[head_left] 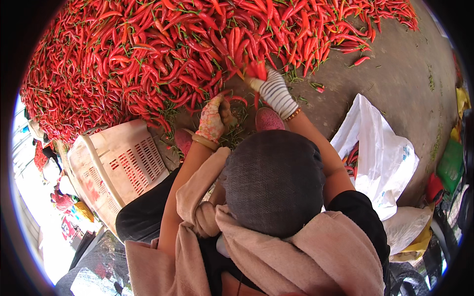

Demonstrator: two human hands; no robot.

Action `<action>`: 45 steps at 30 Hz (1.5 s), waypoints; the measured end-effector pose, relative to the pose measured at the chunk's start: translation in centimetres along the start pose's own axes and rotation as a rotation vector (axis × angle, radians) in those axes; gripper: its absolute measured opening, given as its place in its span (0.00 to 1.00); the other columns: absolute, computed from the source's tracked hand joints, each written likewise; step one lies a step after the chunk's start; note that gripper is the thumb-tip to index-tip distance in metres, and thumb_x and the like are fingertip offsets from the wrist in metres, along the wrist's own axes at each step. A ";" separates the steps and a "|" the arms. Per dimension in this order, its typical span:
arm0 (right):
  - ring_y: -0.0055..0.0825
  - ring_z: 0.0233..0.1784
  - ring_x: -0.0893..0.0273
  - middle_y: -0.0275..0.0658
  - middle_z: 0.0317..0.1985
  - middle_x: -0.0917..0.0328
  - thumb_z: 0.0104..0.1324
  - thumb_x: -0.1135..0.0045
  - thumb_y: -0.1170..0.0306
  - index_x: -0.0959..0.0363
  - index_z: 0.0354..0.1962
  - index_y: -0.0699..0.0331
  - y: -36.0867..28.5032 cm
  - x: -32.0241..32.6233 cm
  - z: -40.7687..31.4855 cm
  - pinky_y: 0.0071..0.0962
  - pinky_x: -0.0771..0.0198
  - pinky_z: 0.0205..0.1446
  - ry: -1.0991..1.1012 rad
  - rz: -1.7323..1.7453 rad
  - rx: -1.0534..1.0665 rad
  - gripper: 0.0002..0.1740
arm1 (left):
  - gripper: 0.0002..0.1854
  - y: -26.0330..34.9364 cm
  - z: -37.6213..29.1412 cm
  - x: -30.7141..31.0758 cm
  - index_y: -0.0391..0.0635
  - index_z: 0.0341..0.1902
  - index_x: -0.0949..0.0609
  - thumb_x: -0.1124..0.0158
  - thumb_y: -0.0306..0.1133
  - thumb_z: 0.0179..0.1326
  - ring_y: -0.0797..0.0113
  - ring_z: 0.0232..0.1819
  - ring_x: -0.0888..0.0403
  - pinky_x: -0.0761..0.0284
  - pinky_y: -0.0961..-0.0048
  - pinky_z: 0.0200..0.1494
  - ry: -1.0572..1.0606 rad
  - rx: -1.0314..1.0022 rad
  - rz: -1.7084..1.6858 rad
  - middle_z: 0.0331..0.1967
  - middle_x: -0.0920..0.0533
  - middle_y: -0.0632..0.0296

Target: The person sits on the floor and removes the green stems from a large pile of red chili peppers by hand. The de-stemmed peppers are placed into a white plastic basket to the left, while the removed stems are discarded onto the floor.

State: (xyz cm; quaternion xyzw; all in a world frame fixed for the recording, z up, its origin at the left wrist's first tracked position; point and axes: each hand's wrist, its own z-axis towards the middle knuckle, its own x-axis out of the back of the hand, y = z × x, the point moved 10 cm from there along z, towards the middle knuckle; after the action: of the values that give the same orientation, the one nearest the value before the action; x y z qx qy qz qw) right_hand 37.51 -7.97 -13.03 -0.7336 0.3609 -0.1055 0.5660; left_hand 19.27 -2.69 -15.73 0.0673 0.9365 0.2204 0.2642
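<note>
A large heap of red chili peppers with green stems (148, 66) spreads over the ground in front of me. My right hand (276, 88), in a white glove with dark stripes, holds several red chili peppers (257, 70) at the heap's near edge; they are slightly blurred. Lower and to the left is my left hand (214, 117), in a floral glove, its fingers curled close to the heap; whether a pepper or stem is inside them is hidden. Loose green stems (237, 134) lie on the ground below the hands, between two pink shoes (269, 119).
A pale plastic crate (124, 157) with slotted walls stands tilted at the left. On the right, an open white woven sack (385, 159) has peppers inside. A single pepper (360, 61) lies apart on the brown ground. A covered head (274, 181) blocks the lower middle.
</note>
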 end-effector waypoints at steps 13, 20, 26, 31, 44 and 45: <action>0.49 0.41 0.23 0.54 0.36 0.22 0.49 0.37 0.57 0.30 0.46 0.70 -1.8 -5.6 -0.7 0.36 0.28 0.46 -0.263 -0.771 0.153 0.31 | 0.16 8.4 -2.5 -4.7 0.35 0.52 0.24 0.39 0.29 0.62 0.75 0.44 0.23 0.28 0.78 0.48 -0.029 -0.497 0.723 0.43 0.19 0.60; 0.44 0.42 0.22 0.50 0.38 0.22 0.50 0.37 0.61 0.27 0.42 0.65 -2.1 -6.8 -3.3 0.35 0.27 0.45 -0.427 -1.115 0.290 0.23 | 0.14 7.6 -3.9 -4.3 0.34 0.48 0.21 0.38 0.29 0.60 0.74 0.38 0.21 0.25 0.77 0.42 -0.086 -0.365 0.918 0.37 0.18 0.61; 0.43 0.43 0.22 0.49 0.39 0.22 0.51 0.37 0.62 0.27 0.44 0.64 -2.6 -6.1 -4.4 0.34 0.27 0.46 -0.393 -0.851 0.167 0.24 | 0.10 5.1 -4.4 -2.9 0.37 0.43 0.20 0.37 0.27 0.59 0.73 0.32 0.19 0.23 0.77 0.36 -0.103 -0.156 0.508 0.33 0.17 0.60; 0.44 0.42 0.22 0.48 0.38 0.21 0.52 0.37 0.61 0.27 0.43 0.63 -2.2 -5.5 -5.2 0.35 0.27 0.45 -0.372 -0.942 0.131 0.23 | 0.10 3.7 -3.7 -2.2 0.37 0.43 0.20 0.38 0.28 0.59 0.71 0.31 0.18 0.23 0.76 0.34 -0.038 -0.138 0.531 0.31 0.17 0.59; 0.47 0.37 0.22 0.51 0.32 0.22 0.49 0.35 0.61 0.29 0.40 0.68 -0.3 -2.4 -4.7 0.36 0.28 0.41 -0.237 -0.680 0.155 0.24 | 0.11 3.5 -3.3 -3.8 0.36 0.45 0.22 0.39 0.28 0.60 0.71 0.26 0.21 0.23 0.75 0.30 -0.029 -0.183 0.424 0.30 0.17 0.58; 0.47 0.37 0.22 0.51 0.32 0.22 0.49 0.35 0.61 0.29 0.39 0.67 -0.1 -2.2 -4.6 0.37 0.28 0.41 -0.220 -0.743 0.140 0.23 | 0.12 3.5 -3.3 -4.3 0.36 0.46 0.22 0.39 0.28 0.60 0.70 0.24 0.21 0.24 0.74 0.29 -0.068 -0.215 0.424 0.29 0.17 0.58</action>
State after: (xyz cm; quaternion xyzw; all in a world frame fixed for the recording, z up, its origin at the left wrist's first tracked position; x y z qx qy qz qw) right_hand 33.33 -10.03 -10.84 -0.7810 -0.0001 -0.2484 0.5730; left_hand 21.24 -1.83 -9.66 0.2417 0.8631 0.3668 0.2492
